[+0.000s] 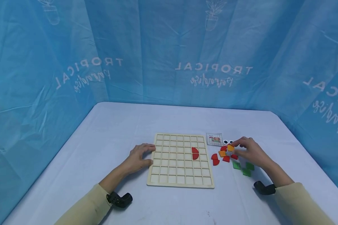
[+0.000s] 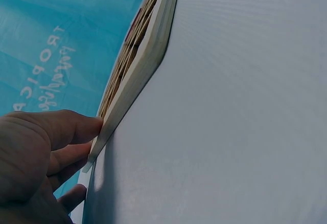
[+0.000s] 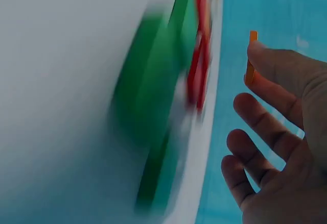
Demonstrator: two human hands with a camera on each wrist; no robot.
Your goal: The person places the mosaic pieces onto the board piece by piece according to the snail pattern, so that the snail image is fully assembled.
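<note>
My left hand (image 1: 140, 158) rests against the left edge of a light wooden grid board (image 1: 172, 171), thumb and fingertips spread along its rim. In the left wrist view, the thumb touches the board's side (image 2: 134, 83). Two red quarter-round tiles (image 1: 195, 153) sit in cells on the board's right half. Over the loose tiles, my right hand (image 1: 250, 151) pinches an orange square tile (image 1: 230, 148) between thumb and index finger. The right wrist view shows that orange tile (image 3: 251, 60) edge-on, raised off the table, with the other fingers loosely bent.
Right of the board lie red tiles (image 1: 215, 159), another orange tile (image 1: 222, 153), and green tiles (image 1: 246, 172), blurred in the right wrist view. A small pattern card (image 1: 214, 139) and round eye pieces (image 1: 226, 142) lie behind them. A blue printed curtain (image 1: 169, 47) hangs around the white table (image 1: 124, 122).
</note>
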